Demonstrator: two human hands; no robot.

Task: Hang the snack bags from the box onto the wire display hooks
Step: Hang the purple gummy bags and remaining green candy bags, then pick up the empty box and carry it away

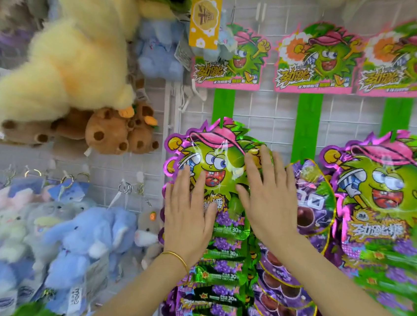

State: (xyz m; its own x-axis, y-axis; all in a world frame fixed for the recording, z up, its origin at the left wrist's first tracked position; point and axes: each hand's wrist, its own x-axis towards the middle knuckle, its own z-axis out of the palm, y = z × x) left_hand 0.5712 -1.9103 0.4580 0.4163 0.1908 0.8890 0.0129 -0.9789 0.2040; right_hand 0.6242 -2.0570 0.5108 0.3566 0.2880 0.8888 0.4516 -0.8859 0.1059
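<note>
A shiny green and purple snack bag with a cartoon face hangs from a green strip on the white wire grid. My left hand lies flat on its lower left part, fingers straight. My right hand presses flat on its right edge, fingers spread. Below it several more such bags hang in an overlapping column. A column of purple bags hangs just to the right, and another green cartoon bag hangs further right. The box is out of view.
Three cartoon header cards top the green strips on the wire grid. To the left hang plush toys: yellow fluffy ones, brown ones, and blue and pastel ones on keyrings. A yellow tag dangles above.
</note>
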